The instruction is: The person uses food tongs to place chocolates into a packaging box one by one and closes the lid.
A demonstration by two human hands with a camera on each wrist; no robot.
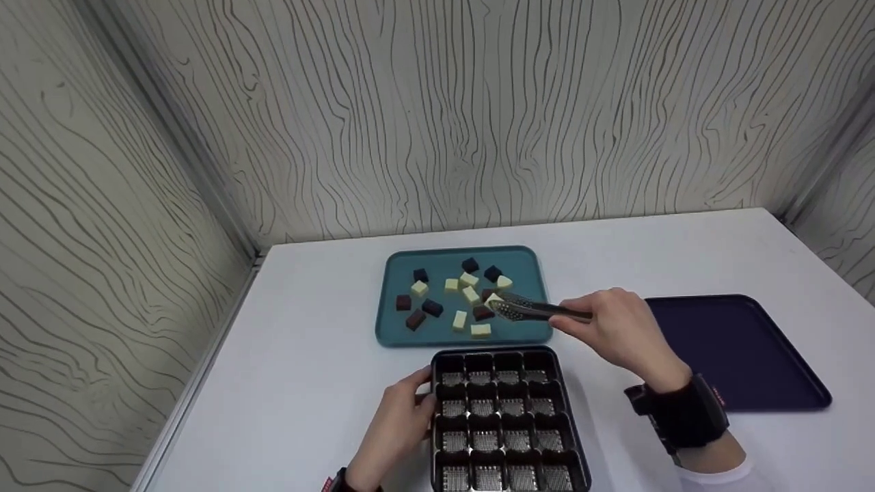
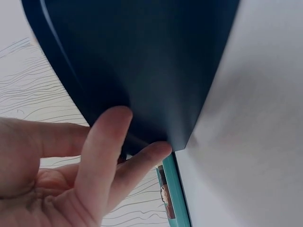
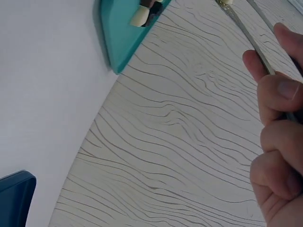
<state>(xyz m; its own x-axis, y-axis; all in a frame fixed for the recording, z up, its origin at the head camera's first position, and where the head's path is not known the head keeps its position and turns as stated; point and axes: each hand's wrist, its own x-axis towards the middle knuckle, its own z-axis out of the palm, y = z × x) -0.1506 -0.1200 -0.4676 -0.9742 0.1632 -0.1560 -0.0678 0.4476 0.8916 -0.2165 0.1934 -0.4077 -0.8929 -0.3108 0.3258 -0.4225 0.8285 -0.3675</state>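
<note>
My right hand (image 1: pixel 618 335) grips a pair of metal tongs (image 1: pixel 540 309), reaching over the right part of the teal tray (image 1: pixel 389 335). A cream-coloured block (image 1: pixel 493 299) is between the perforated tips; the right wrist view shows a cream piece (image 3: pixel 227 1) there too. Several cream, brown and near-black blocks lie scattered on the teal tray. Nearer me stands a black compartment tray (image 1: pixel 484 390), its visible square pockets holding nothing. My left hand (image 1: pixel 403 410) holds this tray at its far left corner, thumb against the dark side wall (image 2: pixel 142 71) in the left wrist view.
A dark navy tray (image 1: pixel 738 352) lies to the right, partly behind my right forearm. The white table (image 1: pixel 307 342) ends at wood-patterned panels (image 1: pixel 437 123) at the back and left.
</note>
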